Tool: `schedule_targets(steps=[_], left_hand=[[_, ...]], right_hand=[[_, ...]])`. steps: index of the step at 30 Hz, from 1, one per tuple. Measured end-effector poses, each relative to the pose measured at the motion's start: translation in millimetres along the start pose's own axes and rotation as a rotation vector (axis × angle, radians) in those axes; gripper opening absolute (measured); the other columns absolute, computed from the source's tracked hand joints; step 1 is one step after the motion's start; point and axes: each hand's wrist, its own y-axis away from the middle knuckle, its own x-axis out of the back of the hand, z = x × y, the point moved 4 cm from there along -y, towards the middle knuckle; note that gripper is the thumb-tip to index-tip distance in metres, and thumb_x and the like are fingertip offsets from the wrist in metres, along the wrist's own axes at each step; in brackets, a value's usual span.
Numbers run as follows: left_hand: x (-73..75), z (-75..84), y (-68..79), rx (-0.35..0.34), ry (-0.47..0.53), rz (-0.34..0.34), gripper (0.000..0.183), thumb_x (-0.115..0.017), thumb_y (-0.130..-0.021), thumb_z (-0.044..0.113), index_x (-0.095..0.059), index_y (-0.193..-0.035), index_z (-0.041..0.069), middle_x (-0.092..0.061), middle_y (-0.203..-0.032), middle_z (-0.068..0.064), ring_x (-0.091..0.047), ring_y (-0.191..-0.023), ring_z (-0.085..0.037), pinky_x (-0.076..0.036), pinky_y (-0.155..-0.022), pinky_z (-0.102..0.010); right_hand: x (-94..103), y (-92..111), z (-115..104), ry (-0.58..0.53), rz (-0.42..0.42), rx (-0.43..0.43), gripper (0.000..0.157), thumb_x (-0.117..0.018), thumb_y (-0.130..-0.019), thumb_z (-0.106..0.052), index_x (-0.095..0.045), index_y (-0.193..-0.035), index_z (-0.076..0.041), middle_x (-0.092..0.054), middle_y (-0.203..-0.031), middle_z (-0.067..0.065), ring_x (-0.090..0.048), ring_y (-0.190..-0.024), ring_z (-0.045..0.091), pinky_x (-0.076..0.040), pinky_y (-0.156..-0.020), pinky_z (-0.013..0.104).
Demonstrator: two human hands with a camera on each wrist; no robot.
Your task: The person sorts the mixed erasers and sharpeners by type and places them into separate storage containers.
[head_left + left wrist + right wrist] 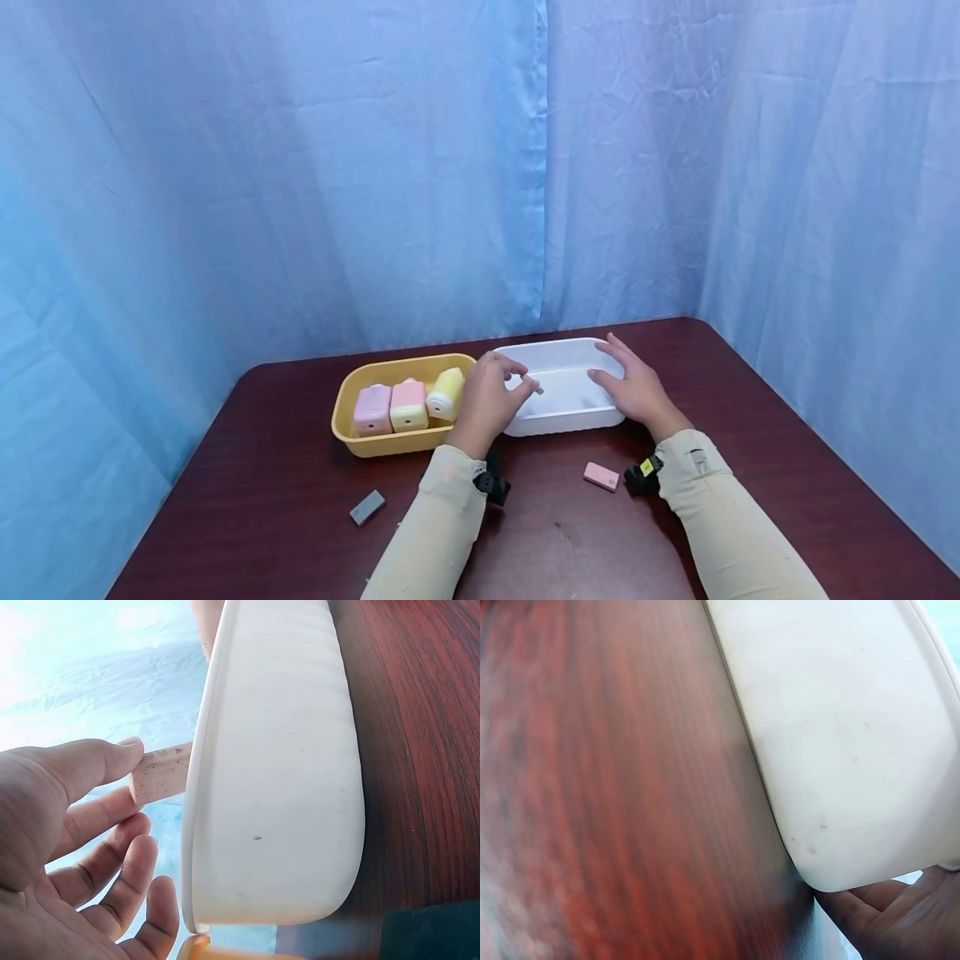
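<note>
My left hand (491, 396) is over the left part of the white tray (566, 422), pinching a small pink eraser (163, 772) between thumb and index finger. Dark specks mark the eraser in the left wrist view, and the tray wall hides its far end. At the tray's right end is my right hand (637, 387), its thumb over the inside and its fingers spread by the rim. In the right wrist view, part of that hand (900, 911) shows against the tray's end, with most of its fingers hidden.
A yellow tray (360, 446) stands left of the white one, holding a purple sharpener (372, 408), a pink-and-yellow sharpener (408, 406) and a yellow sharpener (447, 393). On the dark red table (285, 517) lie a grey eraser (367, 507) and another pink eraser (601, 477).
</note>
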Motion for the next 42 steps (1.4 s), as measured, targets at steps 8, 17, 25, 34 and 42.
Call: schedule_targets(steps=[8, 17, 25, 34, 42], left_hand=[[0.9, 0.7, 0.2, -0.032, -0.010, -0.005, 0.018, -0.082, -0.089, 0.032, -0.083, -0.098, 0.017, -0.068, -0.110, 0.000, -0.063, -0.099, -0.018, -0.057, -0.086, -0.032], [-0.4, -0.6, 0.3, -0.030, -0.022, -0.024, 0.014, -0.083, -0.089, 0.032, -0.083, -0.093, 0.018, -0.067, -0.107, 0.001, -0.064, -0.097, -0.017, -0.057, -0.081, -0.028], [-1.7, -1.3, 0.2, 0.002, 0.001, -0.058, 0.020, -0.083, -0.089, 0.033, -0.083, -0.098, 0.014, -0.066, -0.113, -0.001, -0.067, -0.104, -0.023, -0.058, -0.085, -0.031], [-0.1, 4.1, 2.5, 0.005, -0.009, -0.074, 0.029, -0.084, -0.088, 0.032, -0.081, -0.108, 0.012, -0.067, -0.115, -0.003, -0.067, -0.101, -0.021, -0.059, -0.086, -0.032], [-3.0, 7.6, 4.2, -0.022, -0.010, -0.107, 0.029, -0.084, -0.088, 0.032, -0.081, -0.108, 0.011, -0.066, -0.113, -0.002, -0.066, -0.103, -0.022, -0.058, -0.085, -0.030]], right_hand=[[-0.4, 0.2, 0.2, -0.006, -0.002, -0.007, 0.061, -0.064, -0.101, -0.034, -0.047, -0.155, -0.012, -0.021, -0.173, 0.007, -0.023, -0.157, 0.039, -0.024, -0.122, 0.063], [-0.1, 1.0, -1.7, -0.008, -0.002, -0.007, 0.059, -0.064, -0.101, -0.031, -0.048, -0.155, -0.011, -0.021, -0.173, 0.008, -0.023, -0.157, 0.040, -0.023, -0.122, 0.064], [-0.2, 2.2, -2.3, 0.003, -0.008, -0.019, 0.058, -0.061, -0.102, -0.030, -0.047, -0.156, -0.011, -0.020, -0.173, 0.008, -0.022, -0.157, 0.040, -0.022, -0.122, 0.065], [-0.8, 2.4, -4.2, -0.002, 0.000, -0.018, 0.058, -0.062, -0.102, -0.030, -0.048, -0.155, -0.011, -0.022, -0.173, 0.009, -0.023, -0.157, 0.041, -0.024, -0.121, 0.066], [-0.1, 1.5, -4.3, 0.001, 0.005, -0.013, 0.057, -0.063, -0.101, -0.028, -0.049, -0.154, -0.010, -0.022, -0.173, 0.009, -0.023, -0.157, 0.040, -0.024, -0.121, 0.065]])
